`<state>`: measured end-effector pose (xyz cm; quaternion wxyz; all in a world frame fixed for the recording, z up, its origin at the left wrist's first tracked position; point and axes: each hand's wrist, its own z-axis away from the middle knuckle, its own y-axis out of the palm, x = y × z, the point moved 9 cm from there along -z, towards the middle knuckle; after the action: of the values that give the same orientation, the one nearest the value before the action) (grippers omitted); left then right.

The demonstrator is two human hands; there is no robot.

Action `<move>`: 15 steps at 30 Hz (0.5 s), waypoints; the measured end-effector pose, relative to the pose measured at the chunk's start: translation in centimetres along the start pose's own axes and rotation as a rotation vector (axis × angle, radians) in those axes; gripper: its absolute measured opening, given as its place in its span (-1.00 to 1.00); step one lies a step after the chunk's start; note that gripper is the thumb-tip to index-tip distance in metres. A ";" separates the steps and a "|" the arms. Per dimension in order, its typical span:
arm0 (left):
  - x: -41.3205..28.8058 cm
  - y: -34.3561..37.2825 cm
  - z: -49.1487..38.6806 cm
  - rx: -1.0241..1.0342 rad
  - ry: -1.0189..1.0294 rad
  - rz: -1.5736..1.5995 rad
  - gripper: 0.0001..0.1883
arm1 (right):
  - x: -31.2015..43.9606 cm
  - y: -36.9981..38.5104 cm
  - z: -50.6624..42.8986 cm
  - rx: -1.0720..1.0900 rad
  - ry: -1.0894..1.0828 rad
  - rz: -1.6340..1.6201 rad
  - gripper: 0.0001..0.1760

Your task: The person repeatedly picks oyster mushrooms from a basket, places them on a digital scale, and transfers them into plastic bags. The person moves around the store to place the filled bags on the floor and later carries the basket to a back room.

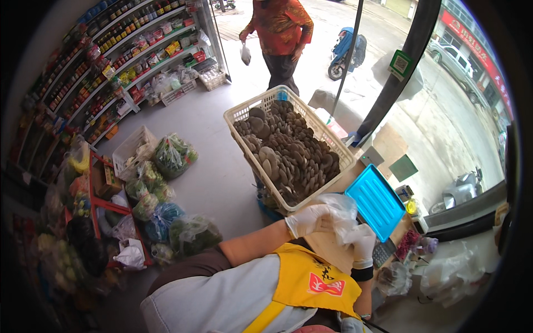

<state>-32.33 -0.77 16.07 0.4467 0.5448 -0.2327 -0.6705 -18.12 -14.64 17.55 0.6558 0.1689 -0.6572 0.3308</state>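
Note:
Both hands wear white gloves and meet at a translucent plastic bag (342, 210) over the wooden counter. My left hand (308, 219) grips the bag's near left side, its fingers partly hidden by the film. On the bag's right side, my right hand (361, 243) pinches the plastic. Just beyond the hands stands a cream plastic crate (250, 164) filled with grey-brown oyster mushrooms (287, 145). A blue ribbed tray (376, 202) lies tilted to the right of the bag. The bag's contents, if any, cannot be made out.
A calculator (384, 252) and bundled plastic bags (393, 279) lie at right. Bagged vegetables (173, 154), a white crate (135, 152) and a red rack (92, 183) stand on the floor at left, before stocked shelves (141, 41). Beyond the crate, a person (280, 29) in red stands holding a small bag.

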 end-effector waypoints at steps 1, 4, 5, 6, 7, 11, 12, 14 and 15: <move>-0.3 0.2 0.2 0.053 -0.049 0.191 -0.69 | -1.3 -1.8 -0.5 -0.051 0.015 0.037 -0.72; -4.6 0.9 1.4 0.269 0.122 0.344 -0.69 | -3.8 -7.3 -2.1 -0.285 -0.164 0.273 -0.62; -5.6 0.4 1.5 0.255 0.134 0.408 -0.70 | -5.7 -8.4 -3.1 -0.312 -0.124 0.215 -0.65; -6.3 0.2 1.8 0.263 0.150 0.356 -0.71 | -8.1 -9.6 -3.4 -0.316 -0.013 0.025 -0.65; -7.1 -1.1 1.7 0.149 0.200 0.313 -0.72 | -10.5 -9.9 -3.8 -0.303 0.124 -0.143 -0.66; -8.3 -1.5 1.1 0.183 0.287 -0.079 -0.53 | -8.6 -7.6 -3.8 -0.104 0.048 0.063 -0.68; -8.4 -1.9 0.8 0.141 0.318 -0.184 -0.46 | -7.4 -6.7 -3.3 -0.062 0.099 0.218 -0.15; -7.8 -1.6 0.1 0.139 0.304 -0.317 -0.48 | 1.1 -3.5 -1.7 -0.099 -0.422 0.572 0.04; -7.8 -1.4 0.0 0.127 0.342 -0.369 -0.49 | 3.5 -1.1 -1.1 -0.031 -0.501 0.656 0.08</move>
<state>-32.77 6.57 19.08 0.3144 0.7103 -0.0920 -0.6231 -16.85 -14.00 21.12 0.3376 0.0157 -0.8204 0.4613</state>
